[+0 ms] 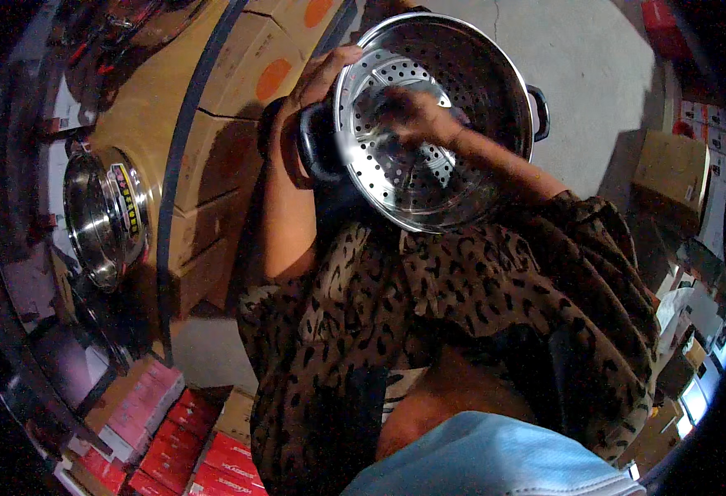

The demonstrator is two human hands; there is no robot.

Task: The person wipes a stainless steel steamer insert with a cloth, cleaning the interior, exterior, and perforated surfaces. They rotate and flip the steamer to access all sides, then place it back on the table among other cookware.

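Observation:
A shiny steel steamer pot point(508, 91) with black side handles is tilted toward me in front of my chest. Its inside shows a perforated steamer plate point(373, 183) full of round holes. Wrapped over the pot's left rim, just above the left handle point(320, 142), is my left hand point(323, 76), closed on the edge. My right hand point(419, 116) reaches inside over the plate, smeared by motion. Something dark greyish shows by its fingers, but whether they grip it is unclear.
Brown cartons point(210, 157) stack along the left, behind a dark curved rail point(183, 124). Another steel pot point(102, 217) with a bright label sits further left. Red boxes point(169, 442) lie at lower left. On the right stands a cardboard box point(669, 174) beside the grey floor point(582, 58).

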